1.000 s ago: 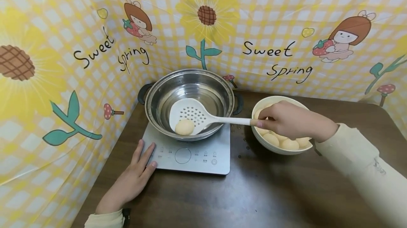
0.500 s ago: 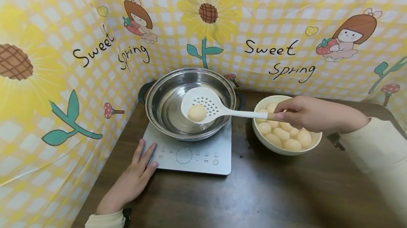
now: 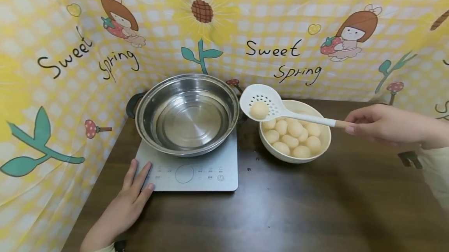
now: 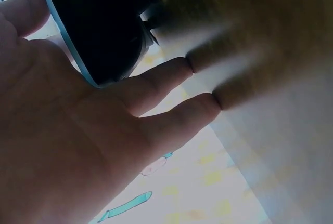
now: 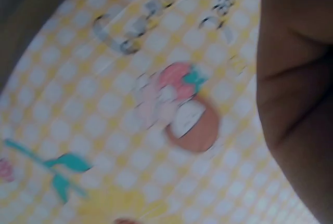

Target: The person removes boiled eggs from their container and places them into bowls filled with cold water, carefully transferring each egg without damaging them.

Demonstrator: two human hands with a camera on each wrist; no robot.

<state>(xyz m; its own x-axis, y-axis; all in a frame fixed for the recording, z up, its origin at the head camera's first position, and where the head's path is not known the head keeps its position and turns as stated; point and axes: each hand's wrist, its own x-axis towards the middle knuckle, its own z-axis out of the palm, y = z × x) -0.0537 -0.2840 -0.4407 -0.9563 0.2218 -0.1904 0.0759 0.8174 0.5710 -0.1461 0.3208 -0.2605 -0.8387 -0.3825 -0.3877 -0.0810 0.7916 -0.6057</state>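
Observation:
My right hand [image 3: 382, 125] grips the wooden end of a white slotted spoon [image 3: 308, 119]. One pale brown egg [image 3: 259, 110] lies in the spoon's head, which hangs over the left back rim of a cream bowl [image 3: 297, 160]. Several more eggs [image 3: 295, 128] fill that bowl. My left hand [image 3: 128, 201] rests with spread fingers at the left front edge of a white induction cooktop [image 3: 229, 183]. In the left wrist view, that hand [image 4: 99, 115] lies beside the cooktop's dark underside. Part of my right hand [image 5: 296, 89] shows in the right wrist view, where the spoon's handle is hidden.
A steel pot [image 3: 143, 133] with dark side handles and water inside stands on the cooktop, left of the bowl. Water drops [image 3: 249, 169] dot the brown table [image 3: 280, 213]. A yellow checked cloth [image 3: 259, 18] with printed flowers hangs behind and at the left.
My right hand has lifted the spoon with the egg out of the pot and carried it right, over the bowl. The left hand has stayed at the cooktop. The head view has turned slightly right.

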